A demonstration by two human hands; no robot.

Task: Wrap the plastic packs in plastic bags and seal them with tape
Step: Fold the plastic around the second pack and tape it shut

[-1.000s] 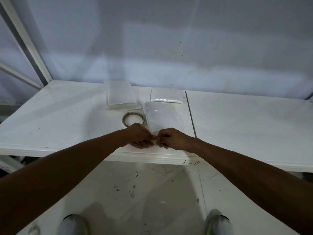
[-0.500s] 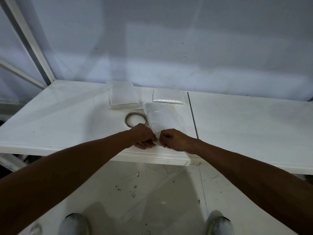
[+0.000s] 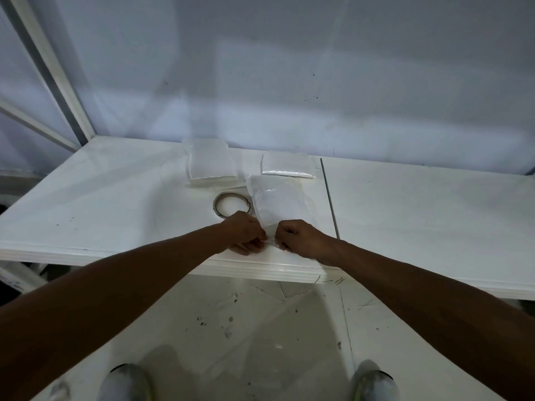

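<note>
White table (image 3: pixel 115 198) by a grey wall, both hands, left (image 3: pixel 244 231) and right (image 3: pixel 299 235), pinching the near end of the bagged pack (image 3: pixel 278 202) beside the tape (image 3: pixel 231 204), looks like folding the flap, taping's next.

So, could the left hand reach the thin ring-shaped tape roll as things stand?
Probably yes, once it lets go: the left hand pinches the near edge of the clear plastic bag, and the thin ring-shaped tape roll lies just beyond its knuckles, nothing between.

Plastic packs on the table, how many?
3: back-left pack, possibly a stack hiding more; back-right pack; bagged pack, near end pinched by left hand and right hand.
</note>
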